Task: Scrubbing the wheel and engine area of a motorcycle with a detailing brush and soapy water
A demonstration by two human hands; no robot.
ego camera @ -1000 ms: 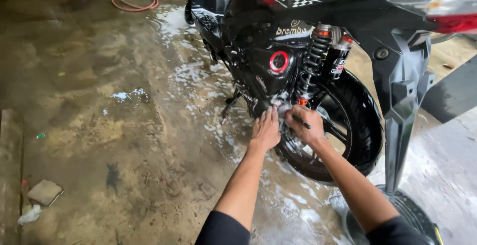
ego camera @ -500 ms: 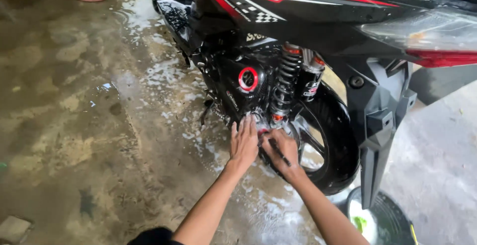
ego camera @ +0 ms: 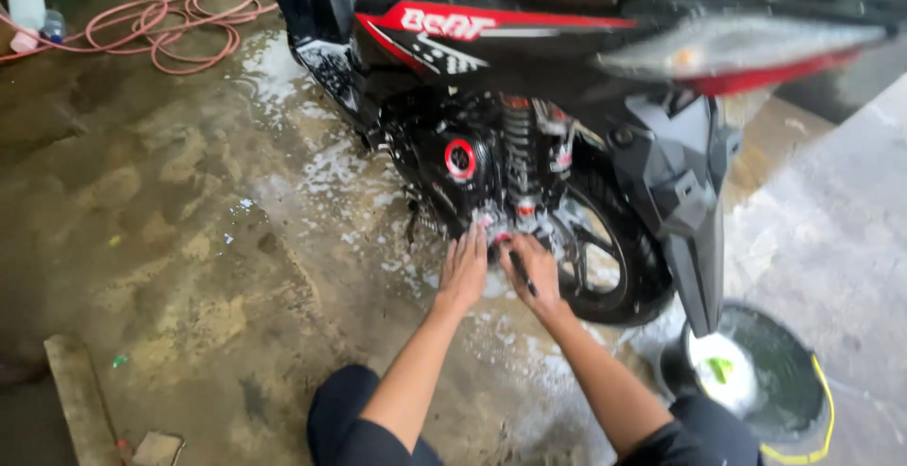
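A black and red motor scooter (ego camera: 529, 69) stands on wet, soapy concrete, its rear wheel (ego camera: 605, 258) toward me. My left hand (ego camera: 465, 270) lies flat with fingers together against the soapy lower engine case beside the wheel. My right hand (ego camera: 529, 272) is just right of it, gripping a thin dark brush handle (ego camera: 521, 272) pressed to the same spot. The brush head is hidden by foam and the engine parts. A red round cap (ego camera: 460, 158) and the rear shock spring (ego camera: 519, 159) sit just above both hands.
A dark bucket (ego camera: 775, 381) with soapy water and a green thing stands at the lower right, behind the mudguard (ego camera: 694, 230). A pink hose (ego camera: 179, 27) is coiled at the far left with a white container (ego camera: 25, 5). A concrete strip (ego camera: 80, 400) lies lower left.
The view has pulled back and shifted, so more of the scooter, the hose and the bucket show. Both hands stay on the same spot by the rear wheel.
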